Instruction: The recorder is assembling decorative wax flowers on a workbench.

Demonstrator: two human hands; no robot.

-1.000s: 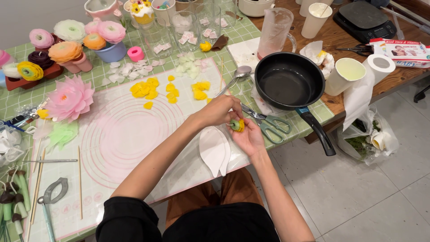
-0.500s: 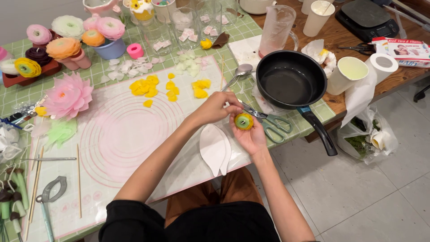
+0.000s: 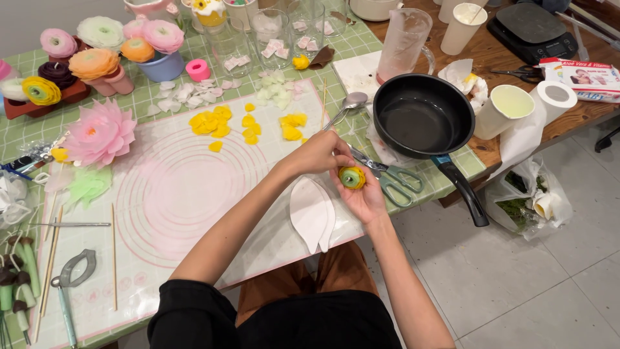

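Two hands meet at the surface's near edge. Right hand point(image 3: 367, 197) lies palm up, fingers curled round a small yellow flower point(image 3: 352, 177) with a green centre. Left hand point(image 3: 321, 152) pinches the flower's top edge, grip closed on it. Just beyond: scissors point(image 3: 392, 178), then a black pan point(image 3: 423, 116). A white leaf mould point(image 3: 311, 213) lies beside the wrists on the pink mat point(image 3: 174, 194). Loose yellow petals point(image 3: 248, 123) sit farther up the mat.

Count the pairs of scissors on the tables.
2: a green-handled pair beside the right hand, a black-handled pair by the scale. The grey-handled tool lower left may be a third.
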